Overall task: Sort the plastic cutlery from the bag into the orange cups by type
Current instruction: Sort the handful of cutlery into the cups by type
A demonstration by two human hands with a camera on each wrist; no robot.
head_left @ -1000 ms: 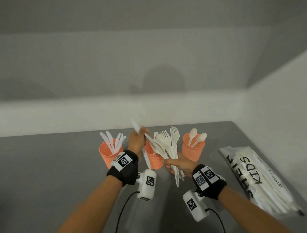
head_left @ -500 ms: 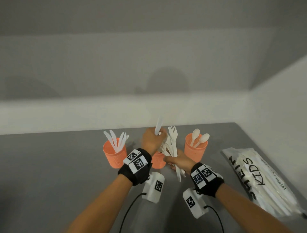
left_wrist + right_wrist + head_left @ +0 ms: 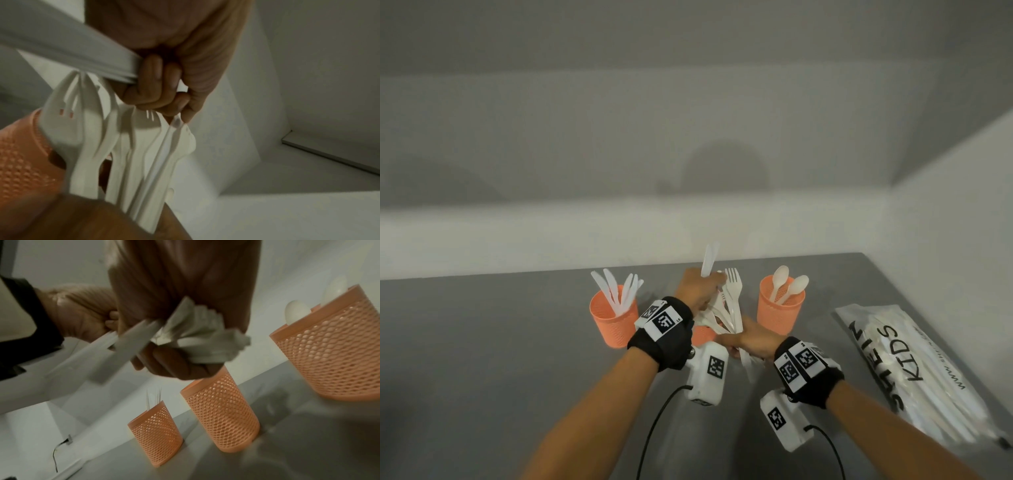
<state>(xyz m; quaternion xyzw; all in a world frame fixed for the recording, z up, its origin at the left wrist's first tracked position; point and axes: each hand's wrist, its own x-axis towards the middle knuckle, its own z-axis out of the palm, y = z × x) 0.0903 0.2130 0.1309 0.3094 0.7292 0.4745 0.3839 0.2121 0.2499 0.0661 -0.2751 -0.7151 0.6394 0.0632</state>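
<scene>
A: What is the right hand (image 3: 751, 339) doing?

B: It grips a bundle of cutlery (image 3: 729, 308) by the handles, forks and what look like spoons fanned upward over the middle cup (image 3: 702, 335). From the right wrist view the handles splay out of its curled fingers (image 3: 174, 363).

A: And the left hand (image 3: 698, 289)?

B: Clenched round a white knife (image 3: 709, 260), blade pointing up toward twelve o'clock, just above the bundle. In the left wrist view its fingertips (image 3: 152, 97) also touch the tops of the forks, though blur makes it hard to say whether they pinch one.

A: Where are the cups?

B: Three orange mesh cups in a row on the grey table (image 3: 482, 342). The left cup (image 3: 614, 317), at nine o'clock from the hands, holds knives (image 3: 616, 291). The right cup (image 3: 779, 313), at three o'clock, holds two spoons (image 3: 789, 289). The middle one is mostly hidden behind the left wrist.

A: The bag?

B: The bag (image 3: 914, 363) lies flat at four o'clock, well apart from the cups, with more cutlery inside.
</scene>
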